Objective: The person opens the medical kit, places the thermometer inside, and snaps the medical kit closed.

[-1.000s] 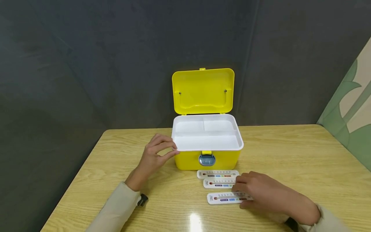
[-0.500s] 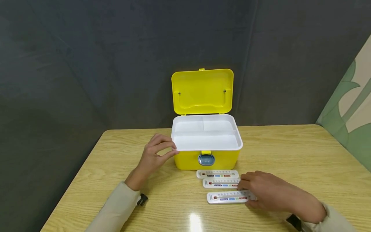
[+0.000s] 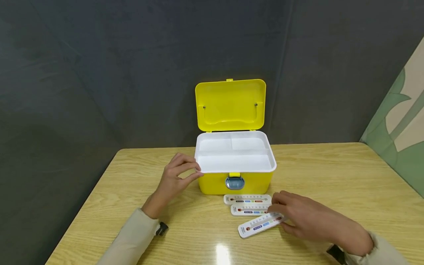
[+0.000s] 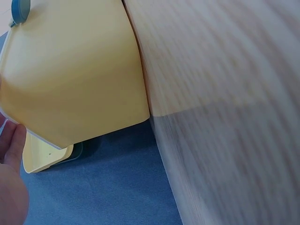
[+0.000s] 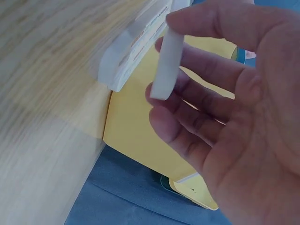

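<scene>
A yellow storage box (image 3: 255, 183) stands with its lid (image 3: 230, 105) raised and a white divided tray (image 3: 235, 163) in its top. At its front left corner, my left hand (image 3: 175, 179) pinches the rim between thumb and fingers; the left wrist view shows fingertips (image 4: 16, 140) at that edge. My right hand (image 3: 303, 217) pinches the right end of the nearest white thermometer (image 3: 260, 225), which is tilted with that end raised. Beyond it lie two more thermometers, a middle one (image 3: 248, 210) and a far one (image 3: 246, 199) near the box front. The right fingers partly cover the middle one.
A wooden table (image 3: 132, 191) carries everything. The box's grey-blue latch (image 3: 235, 182) hangs at the front. Behind the table rises a dark cloth wall (image 3: 149, 73); a green and beige patterned panel (image 3: 404, 121) is at the right.
The right hand shifted right along the nearest thermometer to its end, then lifted that end, turning the thermometer away from its flat, level position. The left hand stays at the box corner.
</scene>
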{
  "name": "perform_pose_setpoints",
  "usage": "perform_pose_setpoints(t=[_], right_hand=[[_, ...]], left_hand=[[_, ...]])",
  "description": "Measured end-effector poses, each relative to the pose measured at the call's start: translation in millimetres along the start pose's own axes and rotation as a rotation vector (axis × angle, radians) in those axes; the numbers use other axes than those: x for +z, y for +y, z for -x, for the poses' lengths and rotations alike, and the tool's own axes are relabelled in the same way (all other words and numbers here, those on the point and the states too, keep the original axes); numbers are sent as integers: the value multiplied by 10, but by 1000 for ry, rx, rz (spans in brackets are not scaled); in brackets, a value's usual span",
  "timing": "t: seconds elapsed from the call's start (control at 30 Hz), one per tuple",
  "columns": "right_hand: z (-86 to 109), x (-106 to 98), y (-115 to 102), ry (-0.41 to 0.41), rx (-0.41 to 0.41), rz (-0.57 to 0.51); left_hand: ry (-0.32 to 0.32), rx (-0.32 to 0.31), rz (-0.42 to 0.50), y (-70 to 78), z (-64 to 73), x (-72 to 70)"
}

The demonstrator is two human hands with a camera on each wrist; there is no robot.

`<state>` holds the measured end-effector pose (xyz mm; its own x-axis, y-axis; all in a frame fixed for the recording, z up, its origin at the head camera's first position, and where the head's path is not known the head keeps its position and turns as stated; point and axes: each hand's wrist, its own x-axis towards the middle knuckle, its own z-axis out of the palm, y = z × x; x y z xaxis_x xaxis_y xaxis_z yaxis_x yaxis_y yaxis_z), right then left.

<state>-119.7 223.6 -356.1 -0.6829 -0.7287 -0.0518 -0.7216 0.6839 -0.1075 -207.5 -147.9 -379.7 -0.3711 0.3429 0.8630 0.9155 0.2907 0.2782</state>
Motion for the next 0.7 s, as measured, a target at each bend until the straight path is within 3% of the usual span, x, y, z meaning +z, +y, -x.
perform_pose_setpoints(t=[0.2,0.37,0.7], right_hand=[[3,22,-9,-45,27,-14],[10,22,-7,-31,6,-6],[17,26,9,89,-86,57]], left_hand=[[-10,-5,4,9,0,5],[-6,-2,1,14,-10,5],[-4,-4,-3,9,2,-1]])
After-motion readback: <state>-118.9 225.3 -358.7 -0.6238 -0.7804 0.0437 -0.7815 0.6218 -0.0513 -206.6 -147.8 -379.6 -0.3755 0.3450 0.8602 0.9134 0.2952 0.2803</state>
